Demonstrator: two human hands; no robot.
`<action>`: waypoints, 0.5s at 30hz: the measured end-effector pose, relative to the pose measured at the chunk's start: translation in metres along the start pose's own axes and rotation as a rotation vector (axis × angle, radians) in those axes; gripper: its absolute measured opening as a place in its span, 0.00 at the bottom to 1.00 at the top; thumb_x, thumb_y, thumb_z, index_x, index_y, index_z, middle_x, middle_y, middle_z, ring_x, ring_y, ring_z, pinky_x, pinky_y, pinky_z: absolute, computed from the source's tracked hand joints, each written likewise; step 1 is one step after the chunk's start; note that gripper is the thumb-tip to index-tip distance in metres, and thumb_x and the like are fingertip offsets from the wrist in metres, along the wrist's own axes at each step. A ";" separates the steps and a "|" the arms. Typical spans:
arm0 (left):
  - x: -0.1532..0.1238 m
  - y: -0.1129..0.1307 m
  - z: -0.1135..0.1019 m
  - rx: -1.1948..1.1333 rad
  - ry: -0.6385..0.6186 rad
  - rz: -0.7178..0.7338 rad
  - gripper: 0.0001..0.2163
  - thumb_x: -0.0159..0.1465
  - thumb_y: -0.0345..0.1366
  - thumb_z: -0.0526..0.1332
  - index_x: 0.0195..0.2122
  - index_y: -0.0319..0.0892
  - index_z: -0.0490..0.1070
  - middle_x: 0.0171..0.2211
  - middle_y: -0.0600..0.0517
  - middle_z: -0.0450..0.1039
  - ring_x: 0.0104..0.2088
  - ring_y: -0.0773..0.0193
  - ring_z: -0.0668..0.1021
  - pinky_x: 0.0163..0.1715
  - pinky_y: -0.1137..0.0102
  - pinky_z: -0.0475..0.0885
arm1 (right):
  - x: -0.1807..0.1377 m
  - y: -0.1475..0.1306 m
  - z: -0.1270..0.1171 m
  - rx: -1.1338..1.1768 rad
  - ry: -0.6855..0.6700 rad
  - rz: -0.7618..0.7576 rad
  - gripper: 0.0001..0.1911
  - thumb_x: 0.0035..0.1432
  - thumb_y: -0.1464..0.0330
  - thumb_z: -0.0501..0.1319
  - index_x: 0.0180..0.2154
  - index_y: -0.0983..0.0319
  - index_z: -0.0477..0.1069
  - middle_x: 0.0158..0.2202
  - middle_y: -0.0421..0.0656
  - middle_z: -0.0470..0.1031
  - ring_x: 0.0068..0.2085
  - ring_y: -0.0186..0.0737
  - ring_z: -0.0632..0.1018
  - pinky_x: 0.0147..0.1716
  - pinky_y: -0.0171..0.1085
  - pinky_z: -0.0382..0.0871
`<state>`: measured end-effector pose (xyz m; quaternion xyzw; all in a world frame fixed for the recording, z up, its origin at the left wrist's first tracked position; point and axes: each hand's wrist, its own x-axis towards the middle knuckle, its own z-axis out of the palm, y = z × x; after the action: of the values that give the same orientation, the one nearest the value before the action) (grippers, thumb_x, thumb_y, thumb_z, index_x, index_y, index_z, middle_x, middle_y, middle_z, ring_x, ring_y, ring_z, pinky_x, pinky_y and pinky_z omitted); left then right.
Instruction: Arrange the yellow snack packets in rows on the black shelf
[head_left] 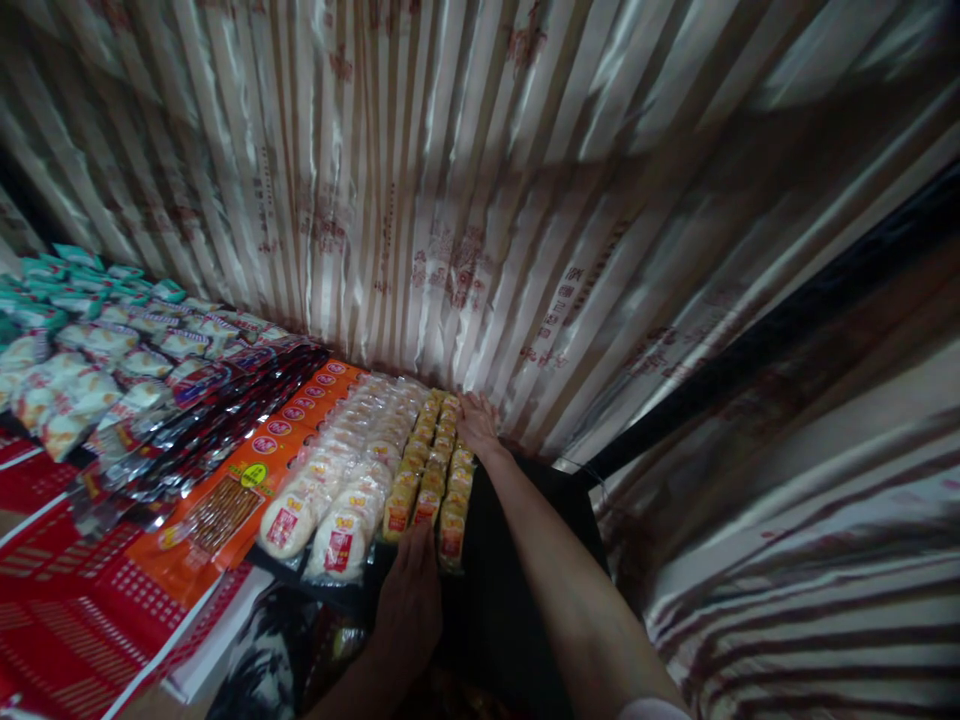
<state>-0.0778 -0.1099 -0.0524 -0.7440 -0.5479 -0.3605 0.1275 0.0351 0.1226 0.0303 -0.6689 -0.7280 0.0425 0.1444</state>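
Rows of small yellow-wrapped snack packs with red labels stand on a black tabletop. My left hand is at the near end of these rows, fingers stretched out against the front packs. At the far end, by the curtain, my right hand rests beside the last packs with its fingers apart. Neither hand is wrapped around a pack. Left of the yellow rows lie two rows of clear-wrapped round white crackers, also red-labelled.
Orange snack bags, dark shiny packets and white and green packets continue leftward. Red perforated baskets fill the lower left. A striped curtain hangs behind, and a black pole slants at right.
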 end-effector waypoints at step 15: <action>0.014 0.000 0.002 -0.045 -0.004 -0.050 0.22 0.61 0.24 0.45 0.58 0.33 0.54 0.51 0.39 0.65 0.55 0.55 0.66 0.50 0.59 0.67 | 0.009 0.012 0.006 -0.004 -0.016 -0.067 0.19 0.61 0.68 0.47 0.50 0.52 0.68 0.52 0.36 0.70 0.61 0.45 0.53 0.58 0.52 0.39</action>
<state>-0.0750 -0.0984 -0.0449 -0.7335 -0.5584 -0.3742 0.1004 0.0445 0.1339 0.0230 -0.6440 -0.7513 0.0415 0.1383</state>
